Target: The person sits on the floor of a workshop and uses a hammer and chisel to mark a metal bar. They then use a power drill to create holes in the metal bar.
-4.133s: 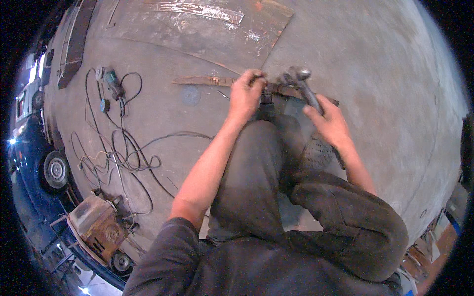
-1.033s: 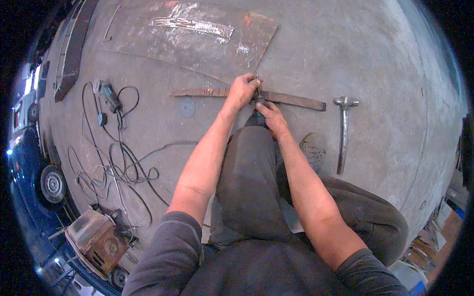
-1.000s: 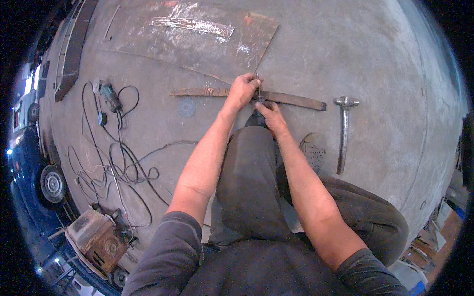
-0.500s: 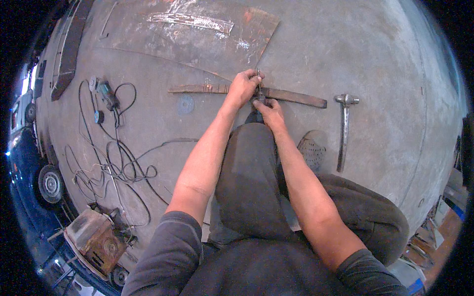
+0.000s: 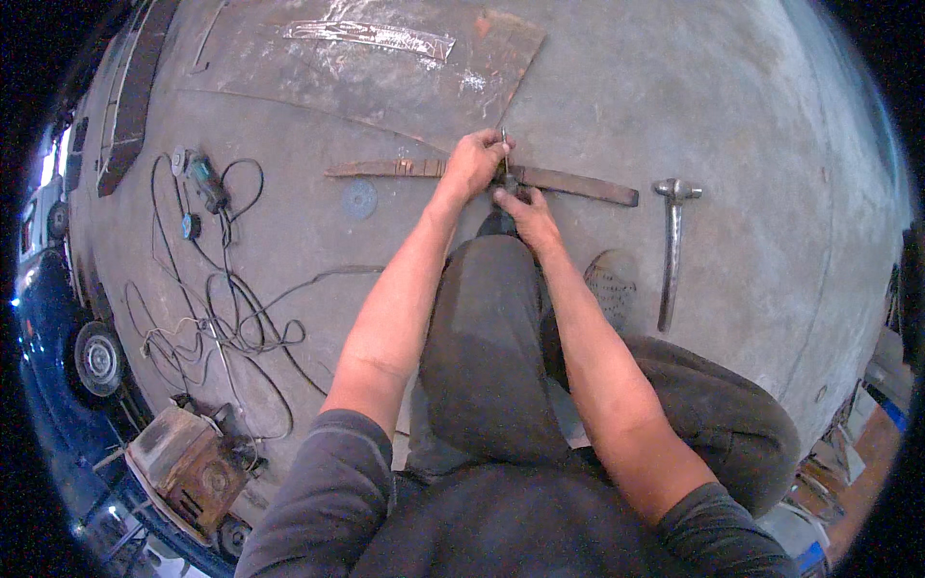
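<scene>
My left hand point(image 5: 475, 164) pinches a thin upright metal rod point(image 5: 504, 137) over a long flat rusty brown bar point(image 5: 578, 185) lying crosswise on the floor. Just below, my right hand point(image 5: 525, 210) closes round a small dark piece point(image 5: 513, 181) at the middle of the bar; its shape is partly hidden by the fingers. A steel hammer point(image 5: 673, 250) lies on the concrete to the right. A light blue disc point(image 5: 358, 198) lies left of my hands. Behind the bar is a worn metal sheet point(image 5: 385, 87) with a shiny marked strip on it.
An angle grinder point(image 5: 205, 183) lies at left among tangled cables point(image 5: 236, 318). A rusty wheeled machine point(image 5: 193, 462) stands at lower left, beside a dark blue vehicle point(image 5: 58, 376). A dark channel piece point(image 5: 123, 116) lies upper left; assorted scrap point(image 5: 838, 472) is stacked at lower right.
The hammer that my right hand held earlier now lies on the floor, and that hand moved left to join my left hand at the bar. Over the last second both stayed there.
</scene>
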Demonstrator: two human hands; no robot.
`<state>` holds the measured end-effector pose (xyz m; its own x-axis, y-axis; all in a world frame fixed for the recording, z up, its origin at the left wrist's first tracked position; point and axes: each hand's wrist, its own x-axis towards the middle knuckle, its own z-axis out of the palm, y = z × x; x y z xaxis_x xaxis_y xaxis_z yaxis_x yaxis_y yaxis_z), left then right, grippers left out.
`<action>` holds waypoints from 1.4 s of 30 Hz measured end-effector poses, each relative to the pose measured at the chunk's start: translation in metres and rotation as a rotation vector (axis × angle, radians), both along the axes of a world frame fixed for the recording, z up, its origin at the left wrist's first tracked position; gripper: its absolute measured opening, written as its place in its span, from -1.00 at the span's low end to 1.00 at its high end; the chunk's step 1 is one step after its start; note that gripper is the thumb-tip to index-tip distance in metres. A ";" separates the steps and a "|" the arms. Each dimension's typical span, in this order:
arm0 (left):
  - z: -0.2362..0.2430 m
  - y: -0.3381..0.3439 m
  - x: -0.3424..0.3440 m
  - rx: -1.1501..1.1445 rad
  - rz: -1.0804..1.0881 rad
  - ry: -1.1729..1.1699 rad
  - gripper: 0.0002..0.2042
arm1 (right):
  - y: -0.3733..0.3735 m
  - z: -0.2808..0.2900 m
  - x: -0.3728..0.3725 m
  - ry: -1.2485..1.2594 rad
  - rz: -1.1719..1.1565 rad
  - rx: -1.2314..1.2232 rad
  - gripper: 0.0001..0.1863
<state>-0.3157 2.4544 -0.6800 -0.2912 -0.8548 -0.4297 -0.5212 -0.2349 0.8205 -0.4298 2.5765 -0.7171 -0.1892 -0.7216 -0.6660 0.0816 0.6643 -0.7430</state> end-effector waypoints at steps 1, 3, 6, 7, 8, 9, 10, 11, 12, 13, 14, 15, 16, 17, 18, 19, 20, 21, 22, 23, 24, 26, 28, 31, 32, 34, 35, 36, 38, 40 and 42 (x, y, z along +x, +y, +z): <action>0.003 0.001 0.003 0.043 0.020 0.022 -0.67 | -0.002 0.018 0.002 0.112 0.045 0.044 -0.44; 0.006 0.001 0.002 0.066 0.029 0.042 -0.68 | -0.006 0.037 -0.002 0.106 0.079 0.047 -0.44; 0.004 0.000 -0.002 0.038 0.022 0.036 -0.70 | -0.005 0.033 -0.012 -0.183 -0.030 0.099 -0.47; 0.004 0.000 -0.005 0.041 0.025 0.049 -0.69 | -0.003 0.029 -0.017 -0.322 -0.094 0.123 -0.48; 0.004 0.000 -0.008 0.044 0.029 0.062 -0.69 | -0.002 0.024 -0.021 -0.360 -0.097 0.113 -0.49; 0.004 0.001 -0.006 0.037 0.025 0.067 -0.68 | -0.003 0.029 -0.021 -0.402 -0.093 0.108 -0.50; 0.004 0.002 -0.002 0.030 0.021 0.073 -0.67 | -0.003 0.035 -0.021 -0.444 -0.090 0.103 -0.52; 0.005 0.004 0.000 0.022 0.017 0.080 -0.66 | 0.000 0.037 -0.019 -0.459 -0.092 0.101 -0.53; 0.005 0.003 -0.001 0.023 0.016 0.053 -0.65 | -0.001 0.040 -0.019 -0.472 -0.094 0.088 -0.54; 0.005 0.003 -0.002 0.025 0.015 0.027 -0.64 | -0.002 0.042 -0.019 -0.486 -0.095 0.075 -0.55; 0.005 0.004 -0.004 0.026 0.014 0.002 -0.64 | -0.005 0.044 -0.024 -0.398 0.020 0.115 -0.54; 0.005 0.008 -0.004 0.003 0.035 -0.017 -0.63 | -0.010 0.049 -0.032 -0.311 0.134 0.156 -0.53; 0.005 0.010 -0.006 -0.024 0.062 -0.035 -0.63 | -0.021 0.059 -0.040 -0.221 0.253 0.192 -0.52; 0.005 0.009 -0.007 -0.051 0.088 -0.051 -0.63 | -0.035 0.067 -0.046 0.015 0.490 0.207 -0.51; 0.005 0.004 -0.006 -0.059 0.092 -0.086 -0.63 | -0.056 0.086 -0.054 0.260 0.725 0.218 -0.50; 0.003 -0.002 -0.007 -0.060 0.092 -0.114 -0.63 | -0.077 0.108 -0.065 0.513 0.950 0.236 -0.49; 0.000 -0.006 -0.009 -0.055 0.089 -0.140 -0.63 | -0.104 0.138 -0.080 0.502 0.921 0.267 -0.47; 0.003 -0.012 -0.018 -0.036 0.091 -0.132 -0.63 | -0.131 0.158 -0.102 0.494 0.882 0.303 -0.46; 0.002 -0.021 -0.031 -0.090 0.019 -0.139 -0.64 | -0.156 0.161 -0.135 0.469 0.747 0.195 -0.48; -0.007 -0.028 -0.032 -0.141 -0.039 -0.173 -0.65 | -0.182 0.186 -0.146 0.549 0.723 0.110 -0.50; -0.016 -0.034 -0.035 -0.193 -0.098 -0.203 -0.66 | -0.201 0.213 -0.156 0.705 0.778 0.037 -0.52; -0.031 -0.043 -0.046 -0.193 -0.205 -0.344 -0.67 | -0.223 0.238 -0.187 1.063 1.007 -0.207 -0.56; -0.039 -0.044 -0.046 -0.179 -0.265 -0.445 -0.67 | -0.209 0.241 -0.217 1.235 1.219 -0.326 -0.59; -0.026 -0.036 -0.035 -0.164 -0.271 -0.513 -0.63 | -0.119 0.220 -0.243 1.045 1.217 -0.070 -0.60; -0.018 -0.037 -0.043 -0.170 -0.276 -0.502 -0.62 | -0.075 0.186 -0.277 1.033 1.195 -0.151 -0.56; -0.006 -0.035 -0.041 -0.161 -0.209 -0.427 -0.60 | 0.001 0.153 -0.279 0.992 1.016 0.165 -0.50; 0.000 -0.035 -0.040 -0.154 -0.146 -0.349 -0.60 | 0.042 0.128 -0.289 0.981 0.933 0.230 -0.48; 0.003 -0.036 -0.036 -0.152 -0.081 -0.282 -0.59 | 0.073 0.102 -0.296 0.962 0.849 0.286 -0.46; 0.005 -0.027 -0.008 0.158 0.184 0.199 -0.61 | 0.113 0.072 -0.285 0.924 0.583 0.285 -0.41; 0.018 -0.017 0.006 0.299 0.316 0.500 -0.62 | 0.129 0.049 -0.280 0.913 0.394 0.253 -0.38; 0.038 -0.001 0.011 0.282 0.307 0.620 -0.62 | 0.140 0.033 -0.277 0.933 0.289 0.182 -0.35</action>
<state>-0.3048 2.4535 -0.6420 -0.3179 -0.8181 -0.4792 0.1404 -0.5405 0.8296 -0.7067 2.7166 -0.6840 -0.5266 -0.7240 -0.4456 -0.6668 0.6769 -0.3118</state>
